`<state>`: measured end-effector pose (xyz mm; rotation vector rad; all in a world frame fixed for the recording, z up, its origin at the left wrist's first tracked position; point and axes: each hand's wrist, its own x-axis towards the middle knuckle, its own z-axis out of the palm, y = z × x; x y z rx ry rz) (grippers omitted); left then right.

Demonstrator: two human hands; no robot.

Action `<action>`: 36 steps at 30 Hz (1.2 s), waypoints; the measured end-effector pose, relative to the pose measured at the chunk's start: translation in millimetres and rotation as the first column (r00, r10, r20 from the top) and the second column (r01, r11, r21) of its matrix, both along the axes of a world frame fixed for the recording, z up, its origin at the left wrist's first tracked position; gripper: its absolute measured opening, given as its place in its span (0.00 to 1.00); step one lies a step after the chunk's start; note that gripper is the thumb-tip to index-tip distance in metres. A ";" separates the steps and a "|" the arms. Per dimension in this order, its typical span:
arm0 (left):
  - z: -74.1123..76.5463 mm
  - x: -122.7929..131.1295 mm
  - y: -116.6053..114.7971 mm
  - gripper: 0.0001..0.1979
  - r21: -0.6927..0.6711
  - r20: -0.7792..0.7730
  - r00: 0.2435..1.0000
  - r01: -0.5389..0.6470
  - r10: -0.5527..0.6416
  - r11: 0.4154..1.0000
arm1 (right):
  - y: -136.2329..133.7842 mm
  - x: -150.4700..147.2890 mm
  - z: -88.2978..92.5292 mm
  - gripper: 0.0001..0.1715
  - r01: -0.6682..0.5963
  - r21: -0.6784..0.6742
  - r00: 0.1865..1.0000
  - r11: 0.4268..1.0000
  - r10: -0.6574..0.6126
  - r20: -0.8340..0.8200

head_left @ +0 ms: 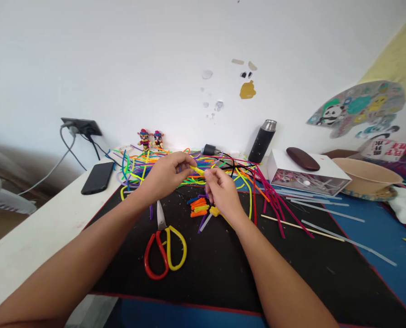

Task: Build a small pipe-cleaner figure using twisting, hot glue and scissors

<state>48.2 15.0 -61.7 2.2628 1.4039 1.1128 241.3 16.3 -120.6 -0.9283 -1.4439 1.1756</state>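
Note:
A short yellow pipe cleaner (197, 171) is stretched between my two hands above the black mat. My left hand (170, 173) pinches its left end between thumb and fingers. At its right end, the thumb and fingers of my right hand (221, 189) close on it. Just below lies a small pile of folded orange and yellow pieces (199, 207). A yellow object (215, 211), partly covered by my right hand, lies beside a translucent stick (205, 223). Scissors (162, 241) with one red and one yellow handle rest in front of my left hand.
Many coloured pipe cleaners (185, 175) heap along the wall. A phone (98, 178) lies left. Right are magenta stems (274, 202), a wooden stick (301, 228), translucent sticks (349, 241) and a white box (312, 175). A black flask (262, 142) and two small figures (144, 140) stand behind.

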 end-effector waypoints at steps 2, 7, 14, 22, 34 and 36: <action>0.1 1.4 0.0 0.08 -0.011 0.010 1.000 0.011 -0.011 1.000 | -1.8 -1.2 1.2 0.25 -0.015 0.014 1.000 1.000 0.015 0.019; 3.9 3.1 0.4 0.16 -0.205 0.292 0.951 0.167 -0.102 0.964 | -5.4 -0.7 8.7 0.23 -0.029 0.019 0.999 0.999 0.029 0.024; -6.3 6.7 6.4 0.22 -0.406 0.661 0.750 0.343 0.013 0.847 | -4.7 1.7 13.9 0.24 -0.029 -0.047 0.999 0.998 0.027 -0.040; -17.8 12.4 8.2 0.21 -0.482 0.745 0.656 0.398 0.126 0.781 | -8.9 -4.3 6.3 0.22 0.080 0.118 0.988 0.990 -0.094 0.119; -18.0 8.8 8.7 0.18 -0.443 0.765 0.638 0.415 0.093 0.795 | -9.1 -6.4 6.1 0.26 -0.027 0.020 1.000 0.999 0.027 0.007; -16.9 8.8 8.4 0.18 -0.437 0.773 0.628 0.429 0.087 0.791 | -9.3 -6.2 8.5 0.26 -0.043 0.005 0.999 0.999 0.043 -0.012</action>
